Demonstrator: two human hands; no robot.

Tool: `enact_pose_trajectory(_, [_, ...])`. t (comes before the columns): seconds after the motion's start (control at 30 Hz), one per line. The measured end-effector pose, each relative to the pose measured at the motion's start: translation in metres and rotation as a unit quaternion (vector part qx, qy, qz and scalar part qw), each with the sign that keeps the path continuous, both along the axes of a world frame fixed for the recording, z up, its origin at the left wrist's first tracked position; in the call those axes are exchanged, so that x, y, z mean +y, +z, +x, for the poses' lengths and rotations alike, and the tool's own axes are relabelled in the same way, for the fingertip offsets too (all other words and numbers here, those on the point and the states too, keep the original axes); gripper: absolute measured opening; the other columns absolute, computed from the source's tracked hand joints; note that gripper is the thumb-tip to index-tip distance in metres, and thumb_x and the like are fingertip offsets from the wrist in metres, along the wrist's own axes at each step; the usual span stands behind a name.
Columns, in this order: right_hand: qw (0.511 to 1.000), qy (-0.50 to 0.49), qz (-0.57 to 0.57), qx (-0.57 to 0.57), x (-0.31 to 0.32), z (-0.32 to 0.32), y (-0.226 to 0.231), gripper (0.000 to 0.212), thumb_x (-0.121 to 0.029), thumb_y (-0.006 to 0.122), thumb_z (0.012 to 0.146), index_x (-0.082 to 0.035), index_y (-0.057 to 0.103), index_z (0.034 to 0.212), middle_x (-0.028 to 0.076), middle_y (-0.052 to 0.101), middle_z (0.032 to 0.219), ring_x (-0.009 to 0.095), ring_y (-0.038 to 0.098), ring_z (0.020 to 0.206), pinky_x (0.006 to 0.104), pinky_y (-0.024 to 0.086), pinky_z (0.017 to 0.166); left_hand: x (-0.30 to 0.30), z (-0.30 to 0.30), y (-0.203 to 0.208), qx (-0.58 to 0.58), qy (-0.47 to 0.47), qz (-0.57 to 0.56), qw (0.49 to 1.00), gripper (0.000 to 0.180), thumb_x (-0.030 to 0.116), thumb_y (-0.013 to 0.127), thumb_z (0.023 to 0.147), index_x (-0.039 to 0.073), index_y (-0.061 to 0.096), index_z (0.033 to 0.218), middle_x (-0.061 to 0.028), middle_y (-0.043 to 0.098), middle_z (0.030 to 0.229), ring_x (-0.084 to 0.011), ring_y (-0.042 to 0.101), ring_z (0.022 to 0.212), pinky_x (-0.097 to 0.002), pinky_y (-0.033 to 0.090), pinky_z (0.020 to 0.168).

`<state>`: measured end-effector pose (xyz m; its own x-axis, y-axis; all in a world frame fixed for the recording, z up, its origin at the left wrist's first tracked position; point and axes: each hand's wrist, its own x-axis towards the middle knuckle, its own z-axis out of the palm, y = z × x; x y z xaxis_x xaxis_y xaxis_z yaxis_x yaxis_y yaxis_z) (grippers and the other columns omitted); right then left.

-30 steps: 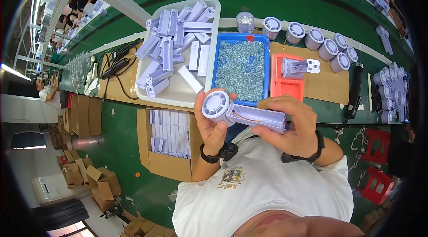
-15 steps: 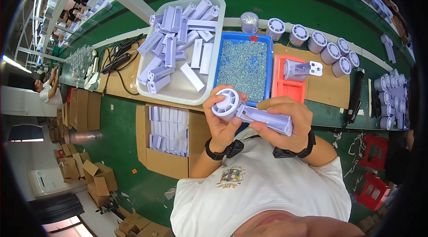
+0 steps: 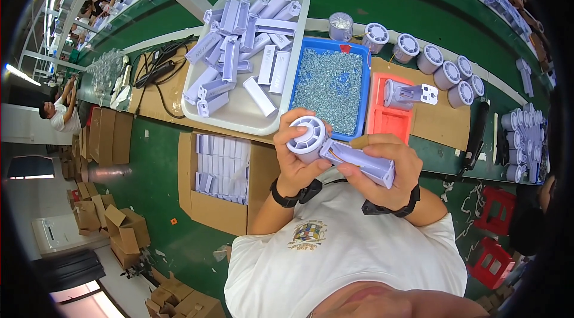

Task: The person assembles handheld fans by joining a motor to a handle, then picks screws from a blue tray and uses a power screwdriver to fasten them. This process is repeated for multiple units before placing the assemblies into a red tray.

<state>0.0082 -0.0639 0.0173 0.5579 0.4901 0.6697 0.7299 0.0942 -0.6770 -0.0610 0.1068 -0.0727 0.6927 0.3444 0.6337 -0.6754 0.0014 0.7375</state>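
My left hand [image 3: 293, 159] is closed around a pale lilac fan head [image 3: 307, 137], a short drum with radial slots on its face. In my right hand [image 3: 388, 168] lies a long lilac handle shell [image 3: 360, 164], its open trough turned up, thumb and fingers gripping its sides. The shell's inner end meets the fan head's side, and a thin yellowish wire [image 3: 336, 154] shows inside the trough there. Whether the two parts are locked together I cannot tell. A brownish covering wraps one right fingertip. Just beyond my hands stands a blue tray [image 3: 291, 105] full of small screws.
A grey tub [image 3: 239, 122] of handle shells stands left of the screws. On the right, a red tray [image 3: 391, 117] carries another fan assembly [image 3: 409, 94], near several fan heads [image 3: 447, 75] and a black electric screwdriver [image 3: 476, 135]. Below the bench edge sits a carton [image 3: 221, 213] of lilac parts.
The whole view has shifted slightly. Both hands keep the same grip, with the fan head and handle shell still end to end.
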Motion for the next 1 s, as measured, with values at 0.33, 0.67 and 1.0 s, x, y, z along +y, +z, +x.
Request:
enact_pose_trajectory(0.33, [0.999,-0.019,-0.013,0.045,0.001,-0.006,-0.003,0.042,-0.005,0.085,0.076,0.000,0.054,0.104,0.021,0.071,0.095,0.025,0.072,0.082,0.0323,0.057,0.069,0.002,0.001,-0.006,0.011,0.000,0.004,1.000,0.072,0.027,0.085,0.079,0.012,0.042,0.134,-0.0240,0.038,0.136,-0.0315,0.066,0.102,-0.0395,0.058,0.083])
enact_pose_trajectory(0.67, [0.998,-0.011,-0.015,0.059,0.001,-0.006,-0.008,0.047,-0.009,0.087,0.075,-0.001,0.055,0.107,0.022,0.070,0.100,0.025,0.072,0.083,0.0339,0.057,0.073,0.009,0.006,-0.017,-0.042,0.026,0.077,0.996,0.073,0.027,0.088,0.075,0.013,0.044,0.132,-0.0258,0.042,0.134,-0.0336,0.067,0.101,-0.0406,0.060,0.079])
enact_pose_trajectory(1.0, [0.960,0.209,-0.139,-0.125,-0.022,0.028,-0.001,0.057,-0.008,0.082,0.073,0.007,0.058,0.123,0.023,0.062,0.113,0.026,0.068,0.081,0.0326,0.058,0.069,-0.016,-0.006,0.006,-0.065,-0.100,0.073,0.990,0.070,0.025,0.087,0.073,0.015,0.049,0.132,-0.0274,0.050,0.125,-0.0387,0.059,0.109,-0.0488,0.049,0.089])
